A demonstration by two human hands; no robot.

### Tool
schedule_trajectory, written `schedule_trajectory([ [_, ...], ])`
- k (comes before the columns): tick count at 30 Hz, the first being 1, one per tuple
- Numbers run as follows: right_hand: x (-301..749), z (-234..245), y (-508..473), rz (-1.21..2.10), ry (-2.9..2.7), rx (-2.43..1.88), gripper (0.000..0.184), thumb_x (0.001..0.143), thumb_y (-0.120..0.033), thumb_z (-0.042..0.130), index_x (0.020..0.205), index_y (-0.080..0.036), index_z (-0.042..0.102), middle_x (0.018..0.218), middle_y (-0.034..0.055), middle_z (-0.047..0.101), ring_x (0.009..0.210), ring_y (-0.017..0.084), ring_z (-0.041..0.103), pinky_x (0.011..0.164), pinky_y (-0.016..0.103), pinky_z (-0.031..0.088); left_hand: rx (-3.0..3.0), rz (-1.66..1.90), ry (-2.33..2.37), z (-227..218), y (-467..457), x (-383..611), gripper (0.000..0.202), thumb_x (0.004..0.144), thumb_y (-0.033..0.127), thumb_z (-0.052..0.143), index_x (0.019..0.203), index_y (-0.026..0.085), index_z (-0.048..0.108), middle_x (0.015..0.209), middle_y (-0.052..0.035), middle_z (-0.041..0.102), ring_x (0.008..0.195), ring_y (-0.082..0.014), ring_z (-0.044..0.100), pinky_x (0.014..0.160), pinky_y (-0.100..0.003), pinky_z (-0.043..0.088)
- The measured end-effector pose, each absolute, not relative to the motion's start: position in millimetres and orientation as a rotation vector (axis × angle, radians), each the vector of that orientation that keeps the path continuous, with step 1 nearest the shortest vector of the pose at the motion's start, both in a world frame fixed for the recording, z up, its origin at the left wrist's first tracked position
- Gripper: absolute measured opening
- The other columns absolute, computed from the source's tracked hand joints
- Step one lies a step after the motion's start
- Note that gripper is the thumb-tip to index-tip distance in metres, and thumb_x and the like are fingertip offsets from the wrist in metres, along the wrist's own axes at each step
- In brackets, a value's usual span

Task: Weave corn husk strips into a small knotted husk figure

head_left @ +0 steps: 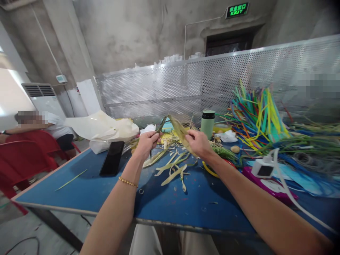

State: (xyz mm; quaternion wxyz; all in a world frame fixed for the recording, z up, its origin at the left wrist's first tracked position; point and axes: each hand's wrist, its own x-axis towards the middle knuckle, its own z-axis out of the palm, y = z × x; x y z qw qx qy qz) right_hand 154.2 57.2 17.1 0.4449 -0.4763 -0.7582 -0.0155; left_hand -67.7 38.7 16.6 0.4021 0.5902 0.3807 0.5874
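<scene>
My left hand is closed in a pinch on the narrow dark green end of a long dried leaf. The leaf rises to a bend between my hands, then slopes down, broader and yellow-green, to the right. There my right hand grips it between thumb and fingers. On the blue table below lie several loose pale leaf strips. A small whitish bud-like piece is among them. Behind my hands is a heap of shredded plant scraps, partly hidden by the leaf.
A black phone and a white plastic bag lie to the left. A green bottle stands behind my right hand. Colourful strips, a white charger with its cable, and yellow-handled scissors are right. A person sits far left.
</scene>
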Motion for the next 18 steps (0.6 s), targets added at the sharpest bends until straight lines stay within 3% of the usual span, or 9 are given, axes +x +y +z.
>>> schedule_trajectory([
  [3,170.3,21.8,62.9,-0.260,-1.879,-1.260,0.027,0.086,-0.018,0.045,0.091,-0.012,0.071,0.090,0.0115,0.067,0.084,0.021,0.059,0.075,0.029,0.041,1.571,1.582,1.196,16.2,44.0,-77.9,0.031,0.076,0.039,0.061,0.084,0.011,0.070,0.050,0.0055,0.041,0.044,-0.0058,0.028,0.045,-0.022,0.018],
  [7,184.7,27.8,67.1,-0.448,-1.912,-1.273,0.028,0.090,-0.023,0.046,0.098,-0.015,0.072,0.091,0.0119,0.064,0.087,0.024,0.058,0.076,0.031,0.041,1.718,1.732,1.578,15.4,50.9,-92.7,0.028,0.079,0.035,0.055,0.072,0.013,0.071,0.052,0.0030,0.044,0.054,-0.0100,0.039,0.054,-0.023,0.028],
  [10,189.1,31.3,70.4,-0.485,-1.927,-1.235,0.028,0.091,-0.025,0.047,0.098,-0.016,0.073,0.090,0.0110,0.063,0.087,0.024,0.058,0.075,0.031,0.040,1.780,1.700,1.746,14.8,55.7,-102.2,0.033,0.082,0.037,0.050,0.074,0.014,0.072,0.050,0.0017,0.045,0.057,-0.0133,0.045,0.057,-0.025,0.032],
  [12,191.9,30.9,74.5,-0.482,-1.864,-1.279,0.029,0.090,-0.025,0.047,0.098,-0.016,0.073,0.090,0.0113,0.064,0.085,0.023,0.059,0.076,0.031,0.041,1.820,1.648,1.837,14.0,58.7,-105.6,0.035,0.086,0.038,0.046,0.087,0.014,0.072,0.059,-0.0011,0.055,0.065,-0.0163,0.053,0.062,-0.026,0.038],
  [15,197.5,25.4,82.7,-0.479,-1.747,-1.434,0.029,0.087,-0.022,0.046,0.095,-0.013,0.073,0.090,0.0133,0.067,0.082,0.024,0.059,0.075,0.032,0.041,1.914,1.511,2.105,8.9,62.7,-103.5,0.038,0.083,0.034,0.053,0.112,0.013,0.065,0.091,-0.0110,0.067,0.092,-0.0227,0.060,0.082,-0.030,0.043],
  [18,200.4,19.0,89.1,-0.443,-1.753,-1.513,0.028,0.084,-0.020,0.047,0.088,-0.011,0.073,0.087,0.0137,0.070,0.080,0.023,0.060,0.073,0.031,0.041,2.053,1.146,2.187,-3.4,64.0,-92.6,0.033,0.078,0.029,0.060,0.104,0.011,0.067,0.094,-0.0169,0.068,0.096,-0.0280,0.062,0.085,-0.035,0.045],
])
